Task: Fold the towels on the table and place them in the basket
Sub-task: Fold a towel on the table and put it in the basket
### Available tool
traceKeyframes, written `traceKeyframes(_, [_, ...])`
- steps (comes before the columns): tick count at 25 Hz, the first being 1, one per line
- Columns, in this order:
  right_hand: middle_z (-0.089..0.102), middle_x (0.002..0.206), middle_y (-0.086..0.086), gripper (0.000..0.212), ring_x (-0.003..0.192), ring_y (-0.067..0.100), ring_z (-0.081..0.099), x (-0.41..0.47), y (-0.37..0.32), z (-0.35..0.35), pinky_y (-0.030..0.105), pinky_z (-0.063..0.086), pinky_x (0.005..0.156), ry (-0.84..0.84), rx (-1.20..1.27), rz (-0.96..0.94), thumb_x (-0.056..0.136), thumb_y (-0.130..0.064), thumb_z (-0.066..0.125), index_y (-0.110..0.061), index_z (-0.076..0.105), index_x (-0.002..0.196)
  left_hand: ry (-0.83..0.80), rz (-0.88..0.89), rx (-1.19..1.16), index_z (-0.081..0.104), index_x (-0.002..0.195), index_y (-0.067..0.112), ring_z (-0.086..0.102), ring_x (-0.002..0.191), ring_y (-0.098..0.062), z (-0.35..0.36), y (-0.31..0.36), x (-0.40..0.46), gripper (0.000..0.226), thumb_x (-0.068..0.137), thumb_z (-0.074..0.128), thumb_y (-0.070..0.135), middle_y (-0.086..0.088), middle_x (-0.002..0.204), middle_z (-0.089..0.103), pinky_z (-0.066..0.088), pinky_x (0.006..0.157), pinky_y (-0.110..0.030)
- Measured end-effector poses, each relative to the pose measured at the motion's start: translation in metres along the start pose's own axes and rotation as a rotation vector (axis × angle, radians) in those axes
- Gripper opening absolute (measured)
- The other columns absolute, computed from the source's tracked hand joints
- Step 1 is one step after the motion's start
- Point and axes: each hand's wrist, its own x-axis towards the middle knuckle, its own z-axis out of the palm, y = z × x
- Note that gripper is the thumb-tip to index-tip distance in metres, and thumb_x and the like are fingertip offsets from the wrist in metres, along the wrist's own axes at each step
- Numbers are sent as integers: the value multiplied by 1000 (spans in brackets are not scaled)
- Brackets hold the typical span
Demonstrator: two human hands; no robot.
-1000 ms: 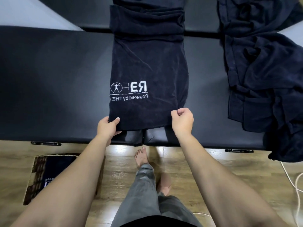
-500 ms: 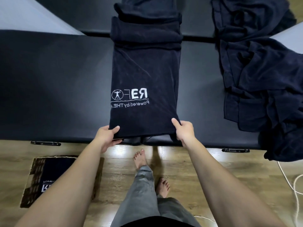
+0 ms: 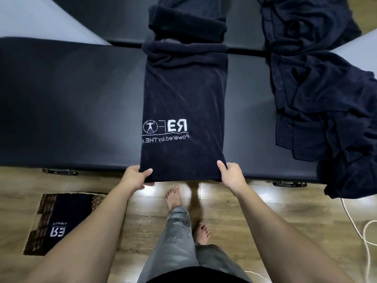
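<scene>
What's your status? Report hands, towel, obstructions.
Left hand and right hand pinch the towel at its near corners. Towel lengthwise on table. Unfolded pile right, apart.

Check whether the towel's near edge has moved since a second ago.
Yes. The towel, held by left hand and right hand, has slid toward the person; its edge now overhangs the table front.

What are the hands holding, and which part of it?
Both hold the dark towel by its near edge: the left hand pinches the near left corner, the right hand the near right corner.
</scene>
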Motion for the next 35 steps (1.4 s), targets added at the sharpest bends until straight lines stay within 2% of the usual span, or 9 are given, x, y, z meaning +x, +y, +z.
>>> traceKeyframes(3, [38, 65, 3, 48, 58, 21, 37, -10, 4, -3, 35, 33, 59, 1, 77, 28, 105, -40, 50, -14, 35, 68, -82, -53, 42, 66, 110, 17, 78, 78, -23, 2, -9, -11, 11, 103, 59, 20, -1, 105, 76, 47, 67, -31])
traceKeyframes(7, [55, 70, 9, 35, 42, 12, 52, -22, 15, -5, 23, 38, 41, -79, 192, 122, 104, -31, 56, 1, 61, 91, -46, -105, 23, 65, 116, 12, 75, 80, -22, 9, -22, -25, 16, 101, 61, 18, -4, 105, 74, 53, 74, -36])
traceKeyframes(14, [63, 113, -1, 30, 76, 20, 60, -42, 4, -14, 30, 48, 52, -46, 871, 51, 100, -8, 61, -23, 56, 125, 73, 125, -437, 50, 143, 23, 70, 101, -31, 9, -12, -36, 49, 99, 60, 4, 2, 135, 55, 63, 74, -42])
traceKeyframes(19, [71, 102, 7, 19, 72, 24, 68, -35, -22, -32, 30, 48, 61, -214, 1082, 56, 101, -13, 54, -20, 71, 107, -56, 144, -588, 69, 116, 19, 76, 95, -31, -2, 19, -33, 31, 103, 43, 7, -8, 122, 71, 54, 83, -34])
traceKeyframes(24, [72, 125, -3, 24, 93, 18, 67, -10, -33, -40, 26, 43, 67, -348, 862, -29, 100, -7, 54, -19, 64, 117, -165, 174, -416, 60, 129, 16, 71, 110, -18, -7, 39, -22, 42, 97, 42, -4, 0, 125, 71, 49, 87, -31])
traceKeyframes(27, [78, 91, 4, 7, 64, 13, 57, 2, -35, -36, 24, 39, 56, -137, 651, -1, 98, -21, 66, -16, 68, 94, 5, 153, -261, 67, 108, 20, 76, 90, -13, -3, 47, -12, 12, 103, 56, 23, 1, 103, 79, 44, 66, -23])
traceKeyframes(29, [56, 60, -4, 29, 55, 12, 40, 9, -35, -35, 24, 34, 54, 11, 542, -3, 94, -29, 72, -20, 60, 69, 88, 147, -232, 68, 97, 20, 76, 71, -13, -4, 51, -3, 18, 101, 60, 36, -2, 83, 79, 41, 60, -24])
traceKeyframes(32, [28, 61, 0, 54, 56, 15, 24, 19, -37, -32, 29, 21, 52, 93, 456, -49, 94, -35, 71, -23, 32, 59, 159, 193, -135, 70, 83, 15, 59, 45, -16, -6, 56, 10, 29, 97, 65, 40, -4, 60, 69, 40, 54, -26])
traceKeyframes(35, [38, 61, 7, 50, 57, 22, 39, 29, -45, -25, 35, 32, 54, 104, 411, -1, 93, -37, 70, -18, 35, 64, 188, 196, -37, 69, 81, 11, 51, 39, -16, -6, 60, 24, 33, 96, 65, 40, -3, 58, 69, 40, 55, -27])
